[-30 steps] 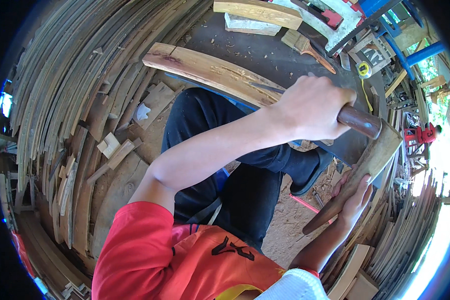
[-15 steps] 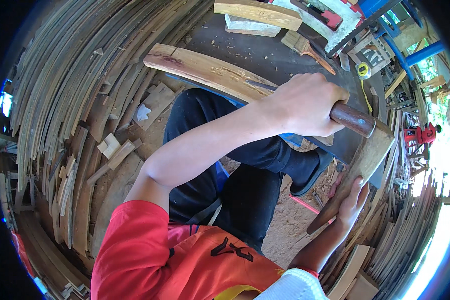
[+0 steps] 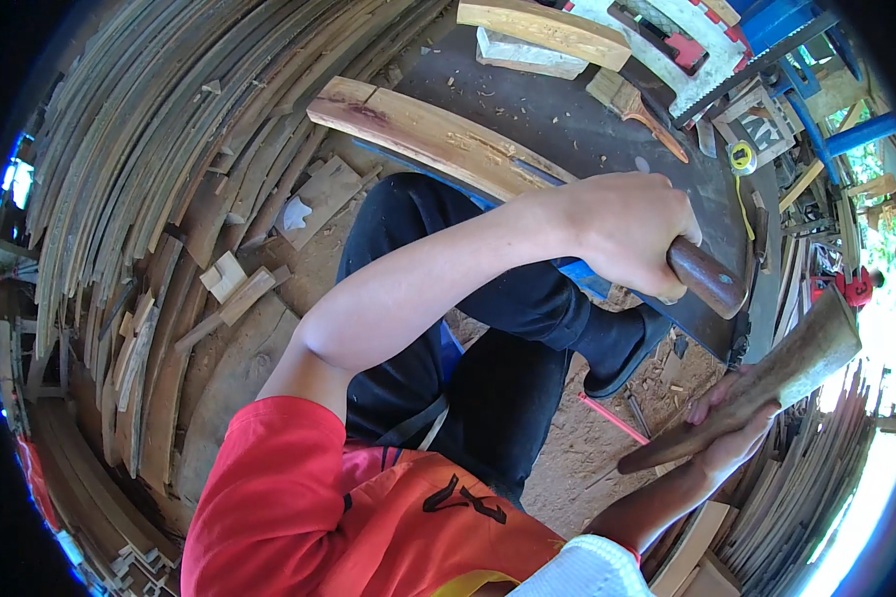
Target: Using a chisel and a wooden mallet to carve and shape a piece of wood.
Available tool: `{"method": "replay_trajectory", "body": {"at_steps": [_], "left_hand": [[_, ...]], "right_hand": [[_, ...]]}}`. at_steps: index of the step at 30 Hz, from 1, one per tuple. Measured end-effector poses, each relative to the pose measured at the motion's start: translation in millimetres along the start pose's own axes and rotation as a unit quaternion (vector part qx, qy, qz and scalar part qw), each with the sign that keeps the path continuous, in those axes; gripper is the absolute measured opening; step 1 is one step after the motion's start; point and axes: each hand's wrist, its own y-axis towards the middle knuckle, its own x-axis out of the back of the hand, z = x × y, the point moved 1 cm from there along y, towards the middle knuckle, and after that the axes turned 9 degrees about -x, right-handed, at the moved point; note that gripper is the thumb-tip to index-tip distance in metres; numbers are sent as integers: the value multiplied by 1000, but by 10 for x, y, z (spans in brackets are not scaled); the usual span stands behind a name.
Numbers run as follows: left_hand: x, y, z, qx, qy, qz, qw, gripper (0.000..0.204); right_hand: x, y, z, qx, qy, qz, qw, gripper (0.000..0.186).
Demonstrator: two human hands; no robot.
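My left hand [image 3: 632, 234] is closed round the dark wooden handle [image 3: 707, 279] of a chisel. Its blade [image 3: 538, 171], partly hidden by my fist, lies along a chipped, carved board [image 3: 418, 129] on a dark work surface [image 3: 478, 90]. At the lower right my right hand [image 3: 732, 443] grips a long, tapered, pale-brown wooden club [image 3: 786, 363]. The club's wide top is to the right of and below the handle's end, with a gap between them. My bent legs in dark trousers are beneath my left forearm.
A saw [image 3: 747, 70], brush [image 3: 657, 134], yellow tape measure [image 3: 742, 159] and timber blocks [image 3: 548, 30] lie along the back. Blue metal bars [image 3: 856, 139] stand at upper right. Stacked strips [image 3: 139, 149] line both sides. A pink stick [image 3: 612, 416] lies on the floor. A person in red [image 3: 856, 289] is beyond, at right.
The club has swung right and tilted over, away from the chisel handle's end where it was before. My left hand and the handle have shifted a little downward in the picture.
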Motion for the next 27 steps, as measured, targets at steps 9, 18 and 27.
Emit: {"method": "replay_trajectory", "body": {"at_steps": [9,18,27], "left_hand": [[-29,-25,39,-3,50,-61,997,24],[-160,38,-4,-8,97,-154,983,22],[-407,-99,79,-32,180,-229,956,23]], "right_hand": [[-28,18,-65,-22,16,26,999,79],[-107,2,-95,-21,-56,52,997,81],[-79,55,-108,-21,-47,55,997,84]]}}
